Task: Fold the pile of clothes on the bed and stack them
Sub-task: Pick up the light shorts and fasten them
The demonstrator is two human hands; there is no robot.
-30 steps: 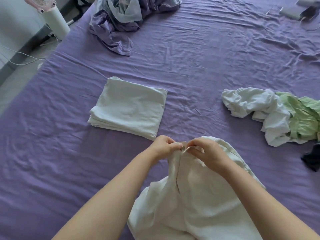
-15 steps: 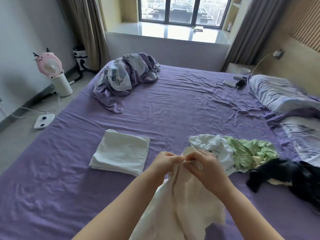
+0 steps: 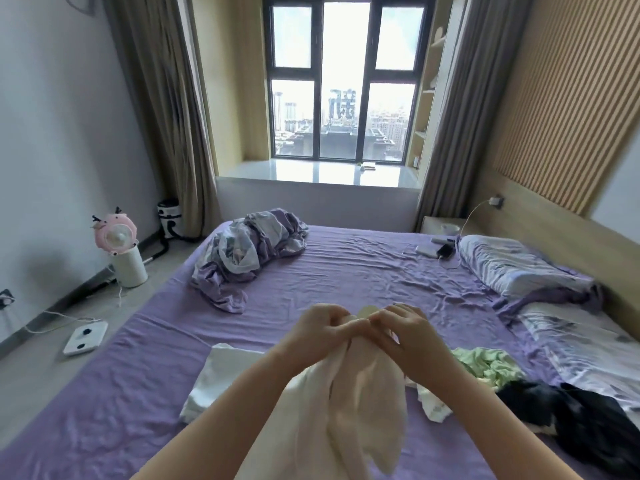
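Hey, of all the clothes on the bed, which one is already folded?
The white garment lying flat left of the hands, a neat square. The green and black ones lie crumpled; another white one hangs from both hands.

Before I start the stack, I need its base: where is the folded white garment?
In the head view, the folded white garment lies on the purple bed, lower left, beside the left forearm.

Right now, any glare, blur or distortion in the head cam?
Head view: window blown out, with glare on the sill; wide-angle bowing bends the curtains and walls; both hands and the white garment are slightly motion-soft; the black clothes lose detail in shadow.
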